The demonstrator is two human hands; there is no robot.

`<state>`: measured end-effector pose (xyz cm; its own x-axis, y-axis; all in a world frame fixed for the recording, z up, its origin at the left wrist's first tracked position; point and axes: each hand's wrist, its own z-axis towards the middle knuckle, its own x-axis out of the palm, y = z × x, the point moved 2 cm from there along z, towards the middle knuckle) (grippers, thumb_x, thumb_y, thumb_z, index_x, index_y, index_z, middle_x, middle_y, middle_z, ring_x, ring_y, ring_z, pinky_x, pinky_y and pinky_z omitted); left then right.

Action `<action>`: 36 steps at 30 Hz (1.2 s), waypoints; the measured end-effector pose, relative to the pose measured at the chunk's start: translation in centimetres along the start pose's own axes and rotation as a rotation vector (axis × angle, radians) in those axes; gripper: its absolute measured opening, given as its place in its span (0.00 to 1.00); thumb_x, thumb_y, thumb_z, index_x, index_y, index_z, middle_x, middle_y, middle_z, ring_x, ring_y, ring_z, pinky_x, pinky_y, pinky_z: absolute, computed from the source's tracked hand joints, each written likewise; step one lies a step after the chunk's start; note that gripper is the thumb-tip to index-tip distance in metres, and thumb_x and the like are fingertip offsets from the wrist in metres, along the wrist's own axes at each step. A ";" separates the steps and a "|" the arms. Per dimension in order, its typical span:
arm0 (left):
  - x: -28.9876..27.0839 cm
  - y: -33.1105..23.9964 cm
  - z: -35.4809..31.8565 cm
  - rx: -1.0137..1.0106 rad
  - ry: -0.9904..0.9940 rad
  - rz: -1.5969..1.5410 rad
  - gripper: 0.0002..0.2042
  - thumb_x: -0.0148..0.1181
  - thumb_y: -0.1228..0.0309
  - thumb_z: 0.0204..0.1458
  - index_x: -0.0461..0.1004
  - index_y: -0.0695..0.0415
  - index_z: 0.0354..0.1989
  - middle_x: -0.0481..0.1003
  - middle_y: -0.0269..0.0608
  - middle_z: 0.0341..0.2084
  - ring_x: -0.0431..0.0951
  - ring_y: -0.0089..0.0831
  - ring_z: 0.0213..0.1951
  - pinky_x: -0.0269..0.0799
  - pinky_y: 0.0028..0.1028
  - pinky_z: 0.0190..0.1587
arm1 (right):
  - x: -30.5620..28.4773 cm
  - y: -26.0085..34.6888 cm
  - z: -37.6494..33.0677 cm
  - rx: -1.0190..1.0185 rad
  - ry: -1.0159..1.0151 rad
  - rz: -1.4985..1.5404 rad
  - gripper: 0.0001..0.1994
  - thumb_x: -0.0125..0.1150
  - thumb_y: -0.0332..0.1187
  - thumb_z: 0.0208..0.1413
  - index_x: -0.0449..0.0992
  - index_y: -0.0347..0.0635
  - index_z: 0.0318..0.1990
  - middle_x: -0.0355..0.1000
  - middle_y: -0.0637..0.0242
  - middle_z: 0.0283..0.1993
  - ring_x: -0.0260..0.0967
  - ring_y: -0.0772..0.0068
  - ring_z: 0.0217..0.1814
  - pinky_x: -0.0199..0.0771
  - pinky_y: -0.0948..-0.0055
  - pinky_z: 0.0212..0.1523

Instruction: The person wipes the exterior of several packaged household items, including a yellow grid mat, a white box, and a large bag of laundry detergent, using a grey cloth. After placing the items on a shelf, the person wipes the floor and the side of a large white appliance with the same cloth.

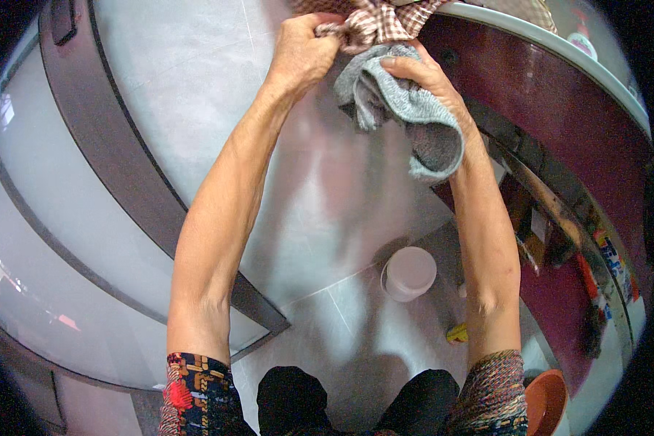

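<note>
At the top of the head view, my left hand (303,54) is closed round a twisted end of a brown-and-white checked cloth (385,23). The bunched cloth stretches rightward toward my other hand. My right hand (432,80) grips a grey, fuzzy cloth (402,102), its thumb pressed over the top of it. The grey cloth hangs in folds below the checked one, with a loop drooping by my right wrist. Whether my right fingers also hold the checked cloth is hidden behind the fabric.
A white curved basin rim (519,25) tops a maroon cabinet (559,98) on the right, with a pump bottle (583,45) on it. Below stand a pale lidded tub (412,271) and an orange-brown basin (546,403). A dark-framed glossy panel (87,218) fills the left.
</note>
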<state>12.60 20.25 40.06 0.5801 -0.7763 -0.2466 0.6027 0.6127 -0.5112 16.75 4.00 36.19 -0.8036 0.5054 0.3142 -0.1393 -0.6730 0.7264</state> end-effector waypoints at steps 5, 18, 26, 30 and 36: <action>2.3 -5.8 -0.4 -0.315 0.327 -0.916 0.08 0.58 0.73 0.47 0.73 0.61 0.36 0.74 0.35 0.28 0.73 0.21 0.31 0.69 0.23 0.28 | 1.3 0.8 -1.3 -0.067 0.032 -0.550 0.29 0.61 0.30 0.40 0.63 0.36 0.54 0.70 0.66 0.39 0.68 0.75 0.36 0.71 0.76 0.38; 0.9 -6.3 -0.4 0.434 -0.486 0.279 0.08 0.55 0.73 0.42 0.74 0.65 0.28 0.75 0.55 0.25 0.75 0.53 0.32 0.68 0.43 0.35 | 4.5 -6.4 -15.0 0.174 -0.114 -0.701 0.30 0.60 0.29 0.43 0.61 0.39 0.57 0.69 0.67 0.34 0.66 0.79 0.37 0.67 0.77 0.42; -1.0 -6.5 0.4 0.238 -0.134 0.178 0.19 0.53 0.69 0.42 0.70 0.69 0.42 0.71 0.67 0.39 0.72 0.57 0.44 0.66 0.41 0.49 | 6.3 -7.0 -18.6 0.264 -0.036 -0.826 0.25 0.61 0.31 0.45 0.65 0.36 0.53 0.70 0.60 0.45 0.67 0.73 0.46 0.66 0.73 0.49; -3.1 -6.4 -4.8 0.128 0.134 -0.261 0.22 0.52 0.62 0.48 0.68 0.73 0.40 0.72 0.62 0.41 0.72 0.42 0.46 0.65 0.36 0.50 | 7.3 -7.4 -21.9 0.315 -0.060 -0.856 0.23 0.61 0.29 0.45 0.66 0.37 0.52 0.71 0.60 0.43 0.68 0.74 0.45 0.67 0.74 0.48; -4.1 -10.1 -6.5 -0.090 0.041 0.220 0.24 0.53 0.54 0.47 0.74 0.70 0.31 0.75 0.63 0.34 0.76 0.51 0.40 0.67 0.44 0.46 | 8.3 -9.7 -24.5 0.353 -0.055 -0.753 0.22 0.61 0.28 0.46 0.67 0.37 0.51 0.71 0.62 0.42 0.69 0.74 0.44 0.67 0.74 0.47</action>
<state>0.61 16.26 40.88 0.6682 -0.6319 -0.3926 0.4116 0.7536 -0.5125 -2.71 1.49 16.74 -0.5369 0.7847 -0.3097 -0.4315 0.0600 0.9001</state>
